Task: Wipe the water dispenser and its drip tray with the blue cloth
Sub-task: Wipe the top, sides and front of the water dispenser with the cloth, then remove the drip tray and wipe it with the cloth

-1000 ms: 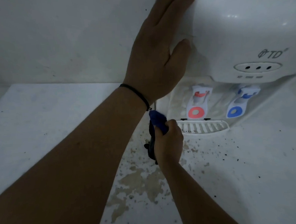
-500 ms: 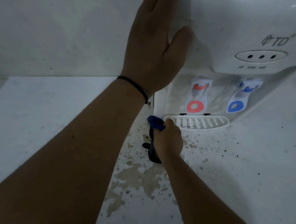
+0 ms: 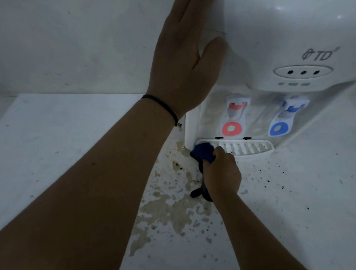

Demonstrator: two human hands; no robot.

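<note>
The white water dispenser [image 3: 281,36] fills the upper right, with a red tap [image 3: 233,119] and a blue tap [image 3: 283,119] under its front. Its white slotted drip tray [image 3: 254,148] juts out at the base. My left hand [image 3: 187,58] lies flat with straight fingers against the dispenser's left side. My right hand [image 3: 221,174] grips the bunched blue cloth [image 3: 201,153] and presses it onto the left end of the drip tray. A dark tail of the cloth hangs down behind my right wrist.
The dispenser stands on a white counter [image 3: 60,151] against a white wall [image 3: 75,41]. A brown stain [image 3: 171,213] and dark specks spread over the counter in front of the tray. A black band circles my left wrist.
My right hand has moved the cloth up from beside the dispenser's lower left corner onto the left end of the drip tray. My left hand stays pressed on the side.
</note>
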